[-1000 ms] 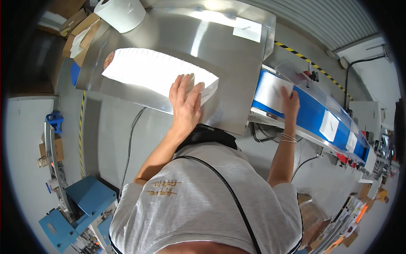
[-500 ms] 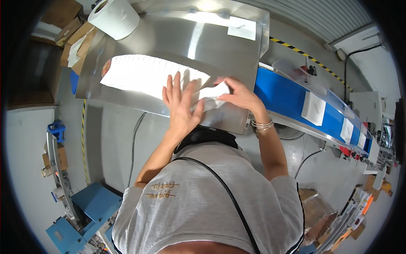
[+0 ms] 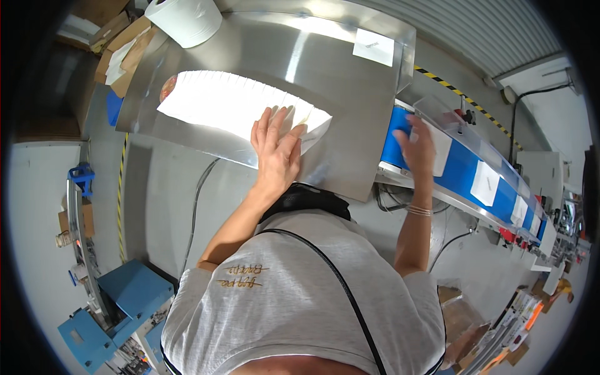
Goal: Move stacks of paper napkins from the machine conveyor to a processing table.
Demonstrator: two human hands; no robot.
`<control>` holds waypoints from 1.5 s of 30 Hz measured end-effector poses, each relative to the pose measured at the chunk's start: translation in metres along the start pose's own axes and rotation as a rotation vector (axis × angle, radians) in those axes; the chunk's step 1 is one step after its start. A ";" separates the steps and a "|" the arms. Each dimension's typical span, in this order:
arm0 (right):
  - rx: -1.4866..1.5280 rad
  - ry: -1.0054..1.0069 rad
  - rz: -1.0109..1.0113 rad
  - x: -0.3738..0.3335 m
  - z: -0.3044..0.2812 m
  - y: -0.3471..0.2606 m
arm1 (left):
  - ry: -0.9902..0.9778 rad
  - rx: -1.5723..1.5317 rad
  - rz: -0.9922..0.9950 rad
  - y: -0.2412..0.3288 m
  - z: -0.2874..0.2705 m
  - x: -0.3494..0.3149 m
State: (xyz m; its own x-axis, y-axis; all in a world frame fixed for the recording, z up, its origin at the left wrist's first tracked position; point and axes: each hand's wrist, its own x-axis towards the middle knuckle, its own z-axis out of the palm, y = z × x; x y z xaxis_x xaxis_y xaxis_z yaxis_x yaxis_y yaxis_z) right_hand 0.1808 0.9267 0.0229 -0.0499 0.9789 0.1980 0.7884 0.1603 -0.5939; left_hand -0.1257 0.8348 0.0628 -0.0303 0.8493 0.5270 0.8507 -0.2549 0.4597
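Steel table (image 3: 350, 94) is feeding a blue belt (image 3: 465, 172). Left hand (image 3: 275, 147) is lying flat, fingers spread, on the fanned white stack (image 3: 231, 103); right hand (image 3: 417, 147) is setting a sheet (image 3: 440, 150) on the belt, grip hard to tell. Several already riding, most of the stack left.
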 end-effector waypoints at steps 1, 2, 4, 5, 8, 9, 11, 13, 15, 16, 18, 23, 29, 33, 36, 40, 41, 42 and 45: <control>0.223 -0.193 -0.036 0.003 0.006 -0.027 | -0.028 0.014 0.003 0.002 -0.001 0.000; 0.444 -0.386 -0.077 0.007 0.012 -0.055 | -0.052 0.028 0.004 0.003 -0.003 0.001; 0.488 -0.577 -0.128 0.014 0.025 -0.094 | -0.094 0.038 0.026 0.003 -0.006 0.002; 0.487 -0.571 -0.124 0.017 0.035 -0.102 | -0.132 0.054 0.040 0.003 -0.009 0.002; 0.181 -0.433 -0.623 0.021 0.070 -0.086 | -0.127 -0.018 0.010 0.007 -0.014 0.009; 0.180 -0.437 -0.629 0.021 0.064 -0.090 | -0.101 0.009 -0.029 0.004 -0.013 0.009; 0.513 -0.755 -0.002 0.018 0.037 -0.101 | -0.039 0.010 -0.059 -0.008 -0.009 0.005; 0.708 -0.479 0.159 0.003 0.047 -0.063 | -0.018 0.040 -0.051 -0.014 -0.006 0.006; 0.508 -0.247 0.271 0.001 0.041 -0.012 | -0.010 0.014 -0.034 -0.017 -0.006 0.006; 0.443 -0.139 0.324 0.001 0.041 0.022 | -0.008 0.015 -0.040 -0.017 -0.006 0.007; 0.391 0.023 0.550 0.003 0.018 0.037 | 0.008 0.004 -0.026 -0.016 -0.005 0.008; -0.338 0.277 0.303 0.003 -0.003 0.032 | 0.001 0.021 -0.052 -0.017 -0.007 0.008; 0.477 -0.547 -0.230 0.020 0.036 -0.098 | -0.070 0.000 0.002 -0.015 -0.013 0.010; 0.385 -0.528 -0.491 0.027 0.070 -0.115 | -0.136 0.008 0.011 -0.009 -0.019 0.018; 0.608 -0.745 0.087 0.020 0.060 -0.105 | -0.075 0.017 -0.049 -0.021 -0.018 0.016; 0.581 -0.252 0.300 0.003 0.039 -0.041 | -0.034 0.038 -0.054 -0.032 -0.015 0.013; 0.622 -0.146 0.367 0.000 0.031 -0.024 | -0.014 0.016 -0.053 -0.033 -0.016 0.013; 0.477 -0.074 0.429 0.000 0.026 0.000 | -0.014 0.014 -0.055 -0.033 -0.015 0.014; 0.020 0.066 0.463 0.003 -0.003 0.040 | 0.014 0.015 -0.037 -0.032 -0.013 0.016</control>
State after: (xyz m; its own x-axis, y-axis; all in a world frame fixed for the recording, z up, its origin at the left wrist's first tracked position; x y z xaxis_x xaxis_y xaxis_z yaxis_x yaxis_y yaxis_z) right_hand 0.2139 0.9360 0.0026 0.3439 0.9380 -0.0428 0.7062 -0.2884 -0.6466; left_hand -0.1607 0.8503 0.0659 -0.0696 0.8513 0.5200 0.8565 -0.2163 0.4687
